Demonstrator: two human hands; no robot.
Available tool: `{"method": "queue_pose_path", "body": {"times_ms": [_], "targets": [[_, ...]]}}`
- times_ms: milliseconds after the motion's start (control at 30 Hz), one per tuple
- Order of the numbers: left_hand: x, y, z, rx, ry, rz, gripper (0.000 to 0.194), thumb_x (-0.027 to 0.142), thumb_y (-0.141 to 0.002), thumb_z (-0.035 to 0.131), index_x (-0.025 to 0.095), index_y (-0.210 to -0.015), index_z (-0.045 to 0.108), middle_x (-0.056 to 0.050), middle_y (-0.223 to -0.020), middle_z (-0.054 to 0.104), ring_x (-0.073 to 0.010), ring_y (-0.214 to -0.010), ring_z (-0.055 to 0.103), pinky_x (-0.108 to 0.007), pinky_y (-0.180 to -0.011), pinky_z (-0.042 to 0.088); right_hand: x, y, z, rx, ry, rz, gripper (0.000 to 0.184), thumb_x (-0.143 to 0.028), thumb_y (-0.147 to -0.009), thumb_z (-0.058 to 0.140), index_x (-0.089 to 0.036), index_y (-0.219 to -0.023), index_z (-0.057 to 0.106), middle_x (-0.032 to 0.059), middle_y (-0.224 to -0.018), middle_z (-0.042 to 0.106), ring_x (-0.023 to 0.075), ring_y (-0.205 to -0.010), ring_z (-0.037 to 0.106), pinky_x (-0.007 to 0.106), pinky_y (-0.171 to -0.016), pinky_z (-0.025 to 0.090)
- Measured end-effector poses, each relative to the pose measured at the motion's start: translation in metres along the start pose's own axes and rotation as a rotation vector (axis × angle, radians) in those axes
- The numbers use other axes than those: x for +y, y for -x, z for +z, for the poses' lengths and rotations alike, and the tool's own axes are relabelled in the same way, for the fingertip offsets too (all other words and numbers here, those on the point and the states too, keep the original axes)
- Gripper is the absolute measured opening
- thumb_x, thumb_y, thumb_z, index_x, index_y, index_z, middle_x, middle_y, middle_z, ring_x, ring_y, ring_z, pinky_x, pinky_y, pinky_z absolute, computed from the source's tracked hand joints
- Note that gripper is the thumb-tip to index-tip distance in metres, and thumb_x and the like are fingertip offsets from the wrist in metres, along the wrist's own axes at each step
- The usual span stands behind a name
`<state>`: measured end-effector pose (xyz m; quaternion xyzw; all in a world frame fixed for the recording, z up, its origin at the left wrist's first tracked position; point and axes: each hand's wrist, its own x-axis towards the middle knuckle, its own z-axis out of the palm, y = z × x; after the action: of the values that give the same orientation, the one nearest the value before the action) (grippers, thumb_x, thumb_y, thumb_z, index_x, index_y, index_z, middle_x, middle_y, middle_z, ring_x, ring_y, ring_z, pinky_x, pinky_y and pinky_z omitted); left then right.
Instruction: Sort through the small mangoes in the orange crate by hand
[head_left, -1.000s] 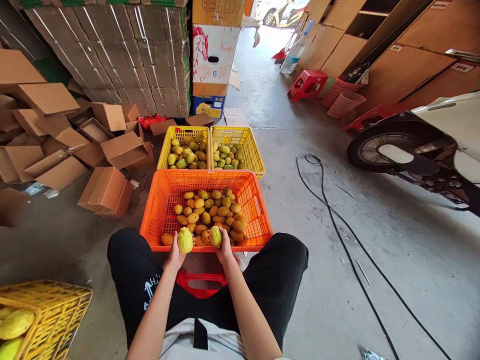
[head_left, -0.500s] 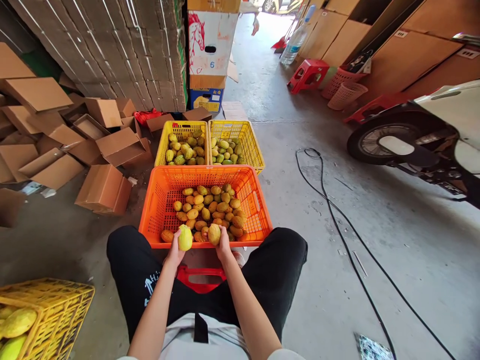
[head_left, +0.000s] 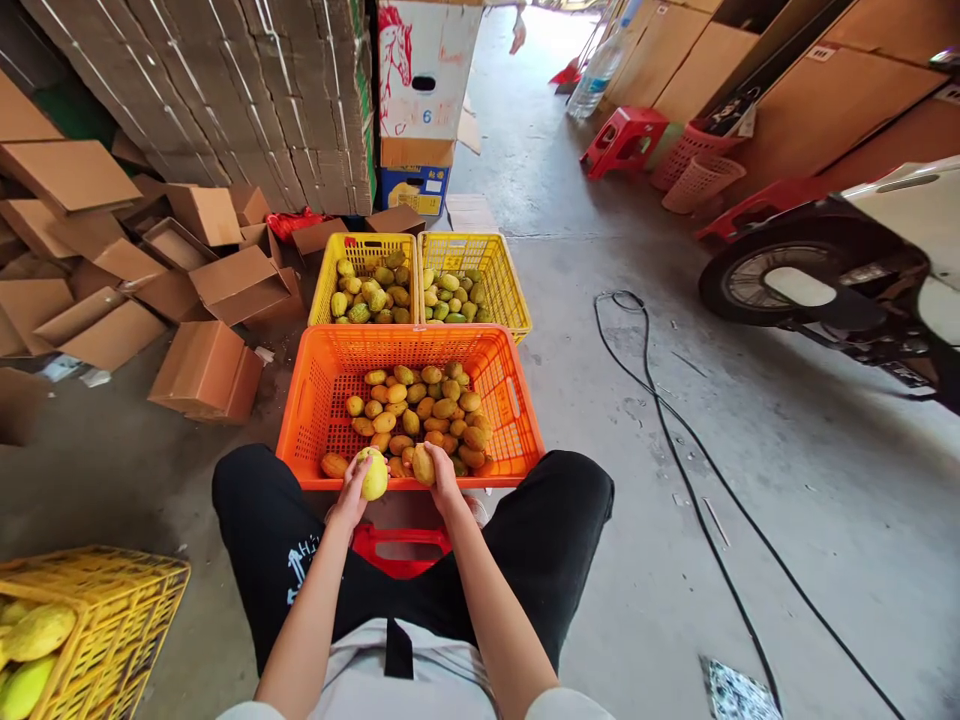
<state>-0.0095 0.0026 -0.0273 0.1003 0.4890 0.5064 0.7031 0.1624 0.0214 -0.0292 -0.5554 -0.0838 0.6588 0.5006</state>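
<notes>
I sit on a red stool (head_left: 401, 548) facing an orange crate (head_left: 315, 420) that holds several yellow-orange fruits (head_left: 424, 408). My left hand (head_left: 351, 497) is closed round a pale yellow-green fruit (head_left: 373, 474) at the crate's near rim. My right hand (head_left: 444, 480) grips a browner yellow fruit (head_left: 423, 464) just beside it, over the near edge. Beyond the orange crate stand two yellow crates side by side, the left yellow crate (head_left: 324, 280) and the right yellow crate (head_left: 504, 285), each with greenish-yellow fruits inside.
A yellow crate (head_left: 112, 620) with large fruits sits at my lower left. Loose cardboard boxes (head_left: 206, 370) and stacked flat cartons (head_left: 225, 100) fill the left. A black cable (head_left: 675, 450) runs over the concrete floor; a scooter wheel (head_left: 787, 285) is at right.
Both hands turned their fruits slightly and sank a little toward the crate's near rim. The camera tilted down a bit, so everything sits higher in the picture.
</notes>
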Motion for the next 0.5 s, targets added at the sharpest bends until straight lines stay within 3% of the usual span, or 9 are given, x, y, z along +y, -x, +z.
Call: {"method": "queue_pose_path", "body": {"times_ms": [67, 167, 367, 500], "targets": [[-0.001, 0.001, 0.001, 0.017, -0.020, 0.010, 0.054, 0.041, -0.061, 0.090, 0.017, -0.103, 0.066, -0.007, -0.088, 0.075, -0.0220, -0.080, 0.073, -0.034, -0.079, 0.059, -0.001, 0.001, 0.001, -0.070, -0.057, 0.080, 0.035, -0.055, -0.068, 0.073, -0.022, -0.075, 0.062, 0.0051, -0.068, 0.070, 0.0248, -0.064, 0.069, 0.038, -0.062, 0.058], [0.001, 0.001, 0.005, 0.061, 0.001, -0.006, 0.045, 0.041, -0.064, 0.087, 0.017, -0.095, 0.065, -0.007, -0.088, 0.075, -0.0207, -0.081, 0.072, -0.035, -0.081, 0.059, -0.003, 0.003, 0.003, -0.150, -0.044, 0.111, 0.037, -0.057, -0.069, 0.072, -0.021, -0.075, 0.062, 0.0077, -0.069, 0.071, 0.0257, -0.065, 0.070, 0.039, -0.064, 0.058], [0.007, 0.002, 0.011, 0.162, 0.189, -0.037, 0.025, 0.038, -0.085, 0.067, 0.017, -0.098, 0.069, -0.006, -0.097, 0.073, -0.0157, -0.082, 0.068, -0.030, -0.083, 0.058, -0.007, 0.008, 0.004, -0.061, 0.048, 0.010, 0.041, -0.050, -0.060, 0.085, -0.020, -0.081, 0.065, 0.0002, -0.072, 0.069, 0.0178, -0.064, 0.064, 0.029, -0.058, 0.054], [0.008, 0.002, 0.005, 0.064, 0.224, -0.081, 0.035, 0.040, -0.089, 0.063, 0.016, -0.113, 0.070, -0.007, -0.092, 0.073, -0.0172, -0.081, 0.069, -0.029, -0.078, 0.056, -0.007, 0.009, 0.004, -0.030, 0.072, -0.018, 0.033, -0.041, -0.058, 0.083, -0.019, -0.079, 0.069, -0.0002, -0.073, 0.069, 0.0169, -0.067, 0.062, 0.026, -0.056, 0.051]]}}
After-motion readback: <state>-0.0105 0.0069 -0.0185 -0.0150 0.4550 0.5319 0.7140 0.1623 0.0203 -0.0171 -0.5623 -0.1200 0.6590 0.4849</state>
